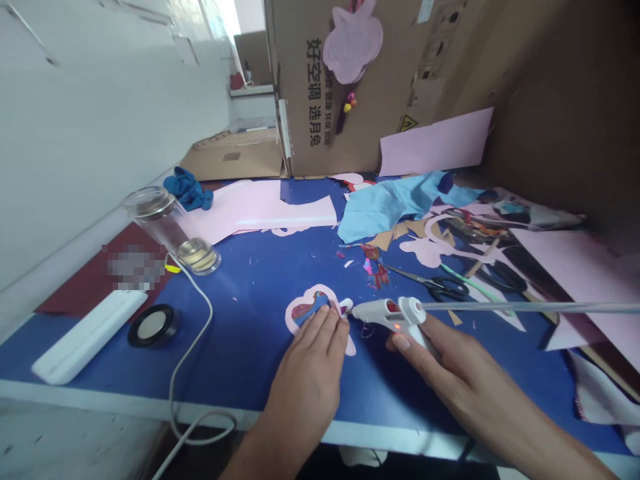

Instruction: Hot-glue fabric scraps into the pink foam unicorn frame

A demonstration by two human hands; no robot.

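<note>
The left hand (pixel 305 380) and the right hand (pixel 450 367) are seen bare, with slender, tapering fingers, and the fingernails (pixel 401 342) are trimmed short and rounded. The left forearm (pixel 260 453) and the right forearm (pixel 545 427) are uncovered down to where they are cut off by the frame.

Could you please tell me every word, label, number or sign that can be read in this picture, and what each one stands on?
"好空调 选月兔" in large black print on the cardboard box.
Smaller print beside it: too blurred to read.
Yellow warning triangle on the box: too small to read.
</note>
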